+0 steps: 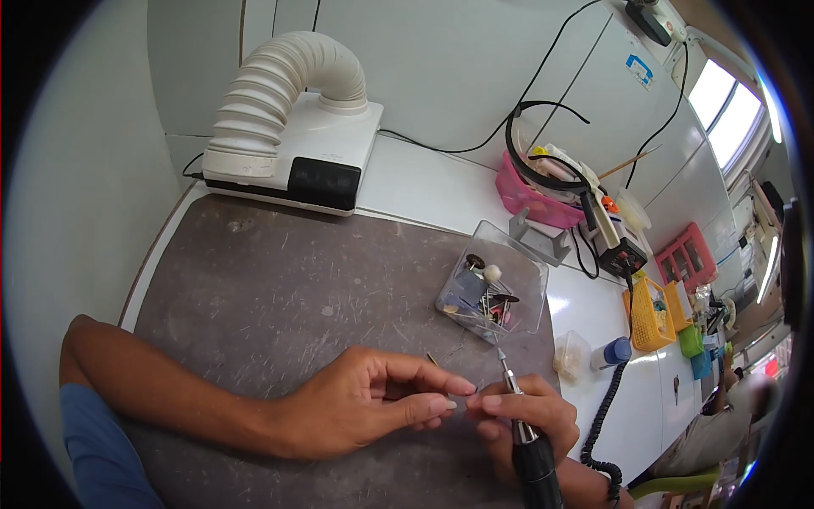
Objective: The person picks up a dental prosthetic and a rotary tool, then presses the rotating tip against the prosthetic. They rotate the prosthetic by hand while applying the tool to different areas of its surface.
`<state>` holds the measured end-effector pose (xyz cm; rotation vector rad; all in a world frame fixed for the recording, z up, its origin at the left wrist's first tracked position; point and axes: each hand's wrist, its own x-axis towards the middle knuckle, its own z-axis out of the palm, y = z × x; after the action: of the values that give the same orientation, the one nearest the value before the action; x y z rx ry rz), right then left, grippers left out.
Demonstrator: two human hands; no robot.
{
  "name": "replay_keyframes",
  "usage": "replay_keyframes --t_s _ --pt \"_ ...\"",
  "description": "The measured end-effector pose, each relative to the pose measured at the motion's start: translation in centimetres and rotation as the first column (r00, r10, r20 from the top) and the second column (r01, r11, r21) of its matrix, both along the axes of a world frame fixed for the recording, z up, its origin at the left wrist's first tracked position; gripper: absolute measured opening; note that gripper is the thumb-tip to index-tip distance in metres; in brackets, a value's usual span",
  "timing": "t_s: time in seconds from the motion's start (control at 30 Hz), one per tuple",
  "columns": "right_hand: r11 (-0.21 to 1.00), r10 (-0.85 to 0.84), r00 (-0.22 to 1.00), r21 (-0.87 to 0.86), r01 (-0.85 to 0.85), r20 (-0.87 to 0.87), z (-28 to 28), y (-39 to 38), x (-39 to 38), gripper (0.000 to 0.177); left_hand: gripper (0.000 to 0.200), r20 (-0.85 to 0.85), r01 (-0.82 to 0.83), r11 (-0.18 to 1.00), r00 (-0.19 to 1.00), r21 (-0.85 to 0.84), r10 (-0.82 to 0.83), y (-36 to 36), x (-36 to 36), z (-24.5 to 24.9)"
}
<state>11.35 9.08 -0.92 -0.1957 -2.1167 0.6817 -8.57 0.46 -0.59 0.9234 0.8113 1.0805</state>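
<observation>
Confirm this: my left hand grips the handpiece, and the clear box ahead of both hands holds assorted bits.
Wrong hand: the head view shows the handpiece gripped in your right hand, not your left hand. The clear box ahead of both hands does hold assorted bits.

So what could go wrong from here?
1. The left hand is close to the rotary tool in the right hand; a slip could nick it.
2. The tool's tip points toward the clear box of small bits; a forward jerk might knock it.
3. The coiled cord runs by the right forearm and may snag.
</observation>
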Motion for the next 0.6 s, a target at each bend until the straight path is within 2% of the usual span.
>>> replay_keyframes --t_s 0.03,0.1,0.13,0.2,0.23,0.27,0.33,0.37,0.5,0.57,0.6 --pt "1.0 0.002 1.0 0.005 -0.002 -0.002 -0.1 -0.1 0.0 0.029 0.025 -0.026 0.002 1.0 1.0 -0.012 -0.002 0.0 -0.1 -0.1" --pt "0.973 -0.05 0.985 -0.232 0.011 -0.163 -0.4 -0.5 0.0 0.033 0.027 0.009 0.001 1.0 1.0 -0.011 0.0 0.1 -0.2 -0.3" --pt "0.974 -0.046 0.985 -0.228 0.007 -0.166 -0.2 -0.5 -0.1 0.033 0.03 0.046 0.002 1.0 0.999 -0.015 -0.001 0.0 -0.2 -0.4" --pt "0.969 -0.088 0.982 -0.242 0.046 -0.165 0.5 -0.6 -0.1 0.047 0.027 0.085 -0.005 1.0 0.996 -0.027 0.007 0.0 -0.2 -0.5" --pt "0.969 -0.06 0.994 -0.246 0.035 -0.094 1.0 -0.5 0.4 0.04 0.025 0.128 -0.006 0.999 0.992 -0.042 0.012 0.0 -0.2 -0.4" --pt "0.969 -0.059 0.994 -0.245 0.034 -0.096 1.4 -0.3 0.7 0.04 0.025 0.126 -0.007 0.999 0.992 -0.041 0.013 0.0 -0.2 -0.3" --pt "0.997 0.014 0.996 -0.075 -0.008 0.085 2.0 0.2 1.1 0.029 0.025 0.104 -0.014 0.998 0.994 -0.066 0.021 -0.1 -0.1 0.1" --pt "0.997 -0.006 0.997 -0.07 0.011 0.072 1.8 0.0 0.9 0.023 0.025 0.104 -0.013 0.998 0.994 -0.068 0.02 -0.1 -0.1 0.1" --pt "0.999 0.014 0.992 -0.049 -0.008 0.125 1.8 -0.5 0.9 0.024 0.026 0.058 -0.008 0.999 0.998 -0.044 0.011 -0.2 0.0 0.0" --pt "0.975 0.038 0.993 -0.215 -0.062 -0.112 0.9 -1.0 0.3 0.027 0.027 0.069 -0.019 0.999 0.997 -0.034 0.022 -0.2 0.1 0.0" --pt "0.975 0.037 0.993 -0.214 -0.061 -0.112 0.9 -0.9 0.3 0.027 0.027 0.059 -0.017 0.999 0.998 -0.031 0.019 -0.3 0.0 0.0"
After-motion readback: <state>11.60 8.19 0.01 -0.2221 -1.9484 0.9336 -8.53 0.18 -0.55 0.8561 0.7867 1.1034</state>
